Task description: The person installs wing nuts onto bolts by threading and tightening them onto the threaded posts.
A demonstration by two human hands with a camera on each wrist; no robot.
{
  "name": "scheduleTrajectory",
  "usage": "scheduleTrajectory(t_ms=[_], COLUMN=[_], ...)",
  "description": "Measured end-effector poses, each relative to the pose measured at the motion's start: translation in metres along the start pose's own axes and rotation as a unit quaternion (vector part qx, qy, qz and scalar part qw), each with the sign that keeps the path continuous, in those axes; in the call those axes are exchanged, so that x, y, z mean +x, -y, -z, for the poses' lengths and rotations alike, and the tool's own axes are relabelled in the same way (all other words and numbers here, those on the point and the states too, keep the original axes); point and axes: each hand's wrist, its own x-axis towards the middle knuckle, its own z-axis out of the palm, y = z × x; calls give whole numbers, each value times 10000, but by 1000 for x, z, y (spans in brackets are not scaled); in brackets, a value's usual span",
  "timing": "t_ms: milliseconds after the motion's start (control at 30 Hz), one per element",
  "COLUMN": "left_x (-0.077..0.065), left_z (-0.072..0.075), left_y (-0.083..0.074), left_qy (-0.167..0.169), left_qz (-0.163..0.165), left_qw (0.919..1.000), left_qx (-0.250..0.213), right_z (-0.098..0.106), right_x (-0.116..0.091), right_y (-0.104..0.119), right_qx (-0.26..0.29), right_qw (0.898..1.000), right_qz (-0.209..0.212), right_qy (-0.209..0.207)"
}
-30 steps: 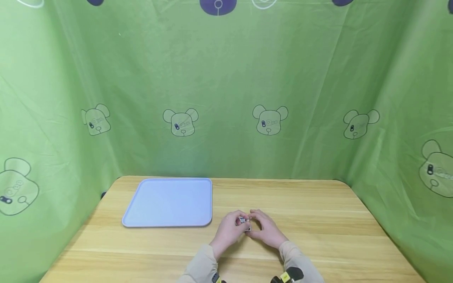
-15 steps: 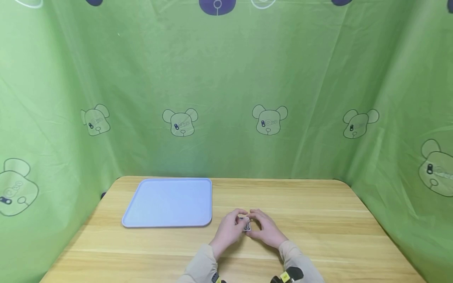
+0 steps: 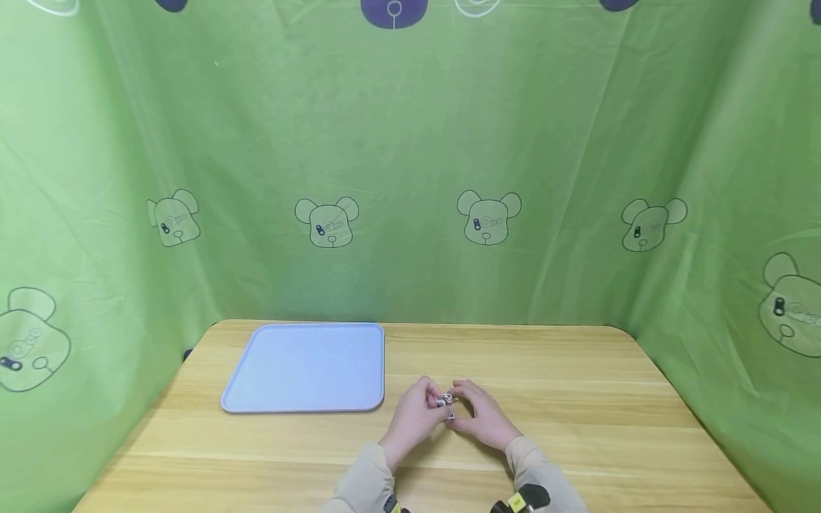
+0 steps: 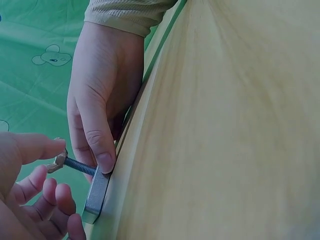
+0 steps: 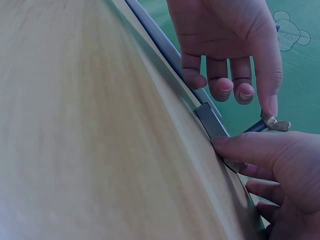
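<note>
Near the middle of the table, my left hand (image 3: 413, 419) and right hand (image 3: 484, 419) meet at a small metal block (image 4: 98, 195). A threaded bolt (image 4: 80, 166) sticks up out of the block. On its upper end sits a brass-coloured wing nut (image 4: 57, 163), which my left thumb and finger pinch. The other left fingers hang curled beside the block. My right thumb (image 5: 240, 147) presses on the block's side, with the right fingers behind it, holding the block close over the wooden table (image 5: 75, 125). The hands cover much of the block in the head view.
A pale blue rectangular tray (image 3: 308, 367) lies flat at the back left of the table, left of both hands. Green curtains (image 3: 410, 142) printed with bear heads enclose the back and sides. Both wrists wear black and yellow devices (image 3: 517, 501).
My left thumb and fingers have shifted their hold around the wing nut, with the fingertips turning slightly. My right hand, the block and the tray have stayed in place.
</note>
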Motion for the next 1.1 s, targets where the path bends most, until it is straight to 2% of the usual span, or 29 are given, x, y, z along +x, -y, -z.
scheduleTrajectory(t_ms=[400,600,867,1100], left_x=[0,0,2,0], left_z=[1,0,-1,0], left_y=[0,0,1,-1], left_qy=[113,156,107,-46], left_qz=[-164,-200,-314,-516], left_qw=[9993,9991,9982,9945], left_qx=[325,334,495,908], right_z=[0,-1,-2,-1], right_x=[-1,0,2,1], right_y=[-3,-3,-2,0], right_qx=[-183,-198,-121,-101], right_qw=[9996,9997,9999,9999], right_qz=[215,138,54,56], right_qy=[-66,-70,-68,-38])
